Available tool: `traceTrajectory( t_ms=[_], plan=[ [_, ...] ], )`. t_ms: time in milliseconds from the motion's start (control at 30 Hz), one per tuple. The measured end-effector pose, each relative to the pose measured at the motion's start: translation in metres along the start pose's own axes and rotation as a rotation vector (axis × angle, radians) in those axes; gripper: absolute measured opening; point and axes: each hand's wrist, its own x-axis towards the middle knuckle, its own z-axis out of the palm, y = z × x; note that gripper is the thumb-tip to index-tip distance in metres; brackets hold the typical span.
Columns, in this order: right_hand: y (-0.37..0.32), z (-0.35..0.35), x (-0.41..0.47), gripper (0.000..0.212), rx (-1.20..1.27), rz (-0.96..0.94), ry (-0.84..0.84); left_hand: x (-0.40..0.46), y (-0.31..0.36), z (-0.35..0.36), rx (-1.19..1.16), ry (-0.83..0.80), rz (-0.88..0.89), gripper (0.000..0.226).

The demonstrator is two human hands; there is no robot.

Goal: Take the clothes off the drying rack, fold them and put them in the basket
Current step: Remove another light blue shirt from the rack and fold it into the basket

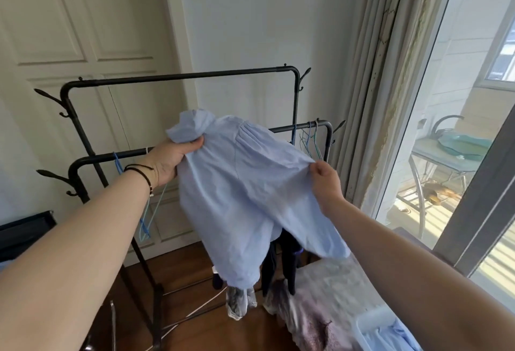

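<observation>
A light blue garment hangs in the air in front of the black drying rack. My left hand grips its bunched upper left part. At the right edge of the cloth my right hand pinches a fold. Dark clothes still hang on the rack's lower bar, partly hidden behind the blue garment. The white basket shows at the bottom right with light blue cloth inside.
Empty blue wire hangers hang on the lower bar, and another hanger hangs at its left. A grey patterned blanket covers a surface beside the basket. Curtains and a glass door stand on the right, a white panelled door behind the rack.
</observation>
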Motion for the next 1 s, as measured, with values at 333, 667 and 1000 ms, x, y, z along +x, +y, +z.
traceTrajectory(
  t_ms=[333, 667, 1000],
  plan=[
    [-0.025, -0.007, 0.033, 0.026, -0.084, -0.174, 0.169, -0.002, -0.020, -0.011, 0.299, -0.071, 0.102, 0.049],
    [-0.022, -0.006, 0.034, 0.034, -0.129, -0.036, 0.028, -0.011, -0.019, 0.010, -0.260, -0.148, -0.082, 0.047],
    [-0.017, 0.009, 0.037, 0.024, 0.064, 0.249, -0.250, -0.031, -0.007, 0.067, -0.425, -0.248, -0.072, 0.020]
  ],
)
